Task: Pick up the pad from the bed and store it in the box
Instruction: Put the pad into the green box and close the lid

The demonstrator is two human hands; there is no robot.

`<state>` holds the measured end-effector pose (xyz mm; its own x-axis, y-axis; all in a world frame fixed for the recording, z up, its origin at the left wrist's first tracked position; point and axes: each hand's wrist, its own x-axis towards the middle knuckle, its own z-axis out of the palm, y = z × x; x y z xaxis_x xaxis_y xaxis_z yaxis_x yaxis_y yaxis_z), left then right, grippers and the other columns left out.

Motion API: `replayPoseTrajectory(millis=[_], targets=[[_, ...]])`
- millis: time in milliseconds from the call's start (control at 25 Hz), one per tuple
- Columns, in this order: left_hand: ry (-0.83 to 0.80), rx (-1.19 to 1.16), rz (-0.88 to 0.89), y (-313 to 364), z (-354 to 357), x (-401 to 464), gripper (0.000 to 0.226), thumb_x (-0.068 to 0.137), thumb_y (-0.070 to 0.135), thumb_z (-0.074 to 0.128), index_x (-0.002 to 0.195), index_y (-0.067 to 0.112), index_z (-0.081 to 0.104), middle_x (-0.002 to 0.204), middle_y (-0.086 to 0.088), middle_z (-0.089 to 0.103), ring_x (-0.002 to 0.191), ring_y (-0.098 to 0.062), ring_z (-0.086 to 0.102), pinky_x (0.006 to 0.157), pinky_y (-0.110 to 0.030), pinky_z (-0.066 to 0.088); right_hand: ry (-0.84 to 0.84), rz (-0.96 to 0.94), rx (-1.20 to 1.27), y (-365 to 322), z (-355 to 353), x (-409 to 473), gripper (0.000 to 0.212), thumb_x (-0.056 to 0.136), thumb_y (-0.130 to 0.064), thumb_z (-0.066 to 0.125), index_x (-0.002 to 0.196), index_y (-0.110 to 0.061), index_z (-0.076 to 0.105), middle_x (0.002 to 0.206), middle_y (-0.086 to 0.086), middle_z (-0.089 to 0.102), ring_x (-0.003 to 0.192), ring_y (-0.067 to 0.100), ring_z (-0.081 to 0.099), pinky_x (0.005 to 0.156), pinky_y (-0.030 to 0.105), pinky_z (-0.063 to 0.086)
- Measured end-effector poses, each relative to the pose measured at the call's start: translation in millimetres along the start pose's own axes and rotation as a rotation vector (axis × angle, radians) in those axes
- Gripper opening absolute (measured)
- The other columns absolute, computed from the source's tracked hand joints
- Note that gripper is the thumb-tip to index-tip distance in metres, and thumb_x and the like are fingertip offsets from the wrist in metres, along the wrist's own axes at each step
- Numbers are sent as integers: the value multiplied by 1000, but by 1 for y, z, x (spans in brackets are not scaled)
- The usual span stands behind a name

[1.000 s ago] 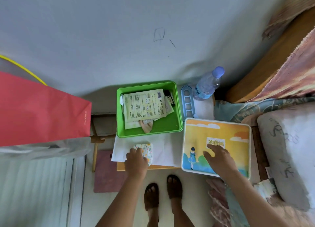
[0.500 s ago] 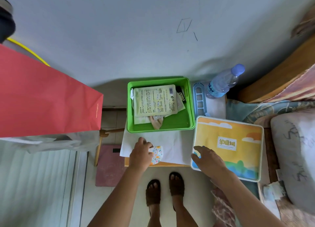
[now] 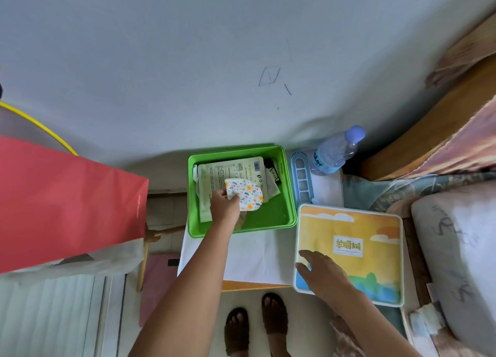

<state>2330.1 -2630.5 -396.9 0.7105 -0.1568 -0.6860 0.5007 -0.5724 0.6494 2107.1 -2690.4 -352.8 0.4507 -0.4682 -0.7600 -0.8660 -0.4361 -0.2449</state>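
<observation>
While seen from the head camera, looking straight down: left hand (image 3: 225, 207) reaching forward over the green box (image 3: 284, 187), fingers pinched on the near-left edge of the pad (image 3: 245, 197). Pad small, white with orange and yellow flowers, held above the inside of the box, over the printed packets (image 3: 233, 171) lying there; whether touching them or just above, cannot tell. Box standing on a white sheet (image 3: 257, 257) which covers a small table, close to the pale wall (image 3: 214, 61). Right hand (image 3: 320, 272) lying flat on the near-left corner of the yellow lid (image 3: 349, 252), fingers spread and holding nothing. Lid square, with white rim, clouds, a small label in the middle and blue-green colours at the near edge, placed just right of the box. Beside the box on the right, a light blue plastic tray (image 3: 302, 176) with a row of openings, and behind it a water bottle (image 3: 335, 152) with a bluish cap, leaning toward the right. At the left, a big red paper bag (image 3: 67, 203). At the right, a wooden bed frame (image 3: 429, 131) with a pinkish cloth and a grey pillow (image 3: 461, 249). At the bottom, two feet in brown sandals (image 3: 255, 327) on the floor, between the two forearms.
</observation>
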Motion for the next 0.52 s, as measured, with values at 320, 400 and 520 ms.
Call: replayPoseTrajectory(millis=[320,400,520], targets=[[140,352,63,13,20,-2,47,91,11,53,134,-2,41,137,-24,36,122,-40,47,101,-45,45,-32,7,53,13,0,2,42,97,-31,36,137,-22,39,139,3,49,125,23,46,103,32,38],[147,470,204,12,21,-22,50,92,10,51,139,0,35,138,-24,35,127,-39,41,103,-45,41,-32,18,61,14,-4,1,41,97,-31,36,136,-21,40,136,5,52,124,24,47,102,32,38],[-108,551,452,0,31,-58,41,96,18,47,135,7,42,131,-17,52,120,-32,52,97,-39,45,-34,40,85,19,-12,1,39,96,-31,36,133,-22,43,132,7,55,121,26,48,99,33,39]])
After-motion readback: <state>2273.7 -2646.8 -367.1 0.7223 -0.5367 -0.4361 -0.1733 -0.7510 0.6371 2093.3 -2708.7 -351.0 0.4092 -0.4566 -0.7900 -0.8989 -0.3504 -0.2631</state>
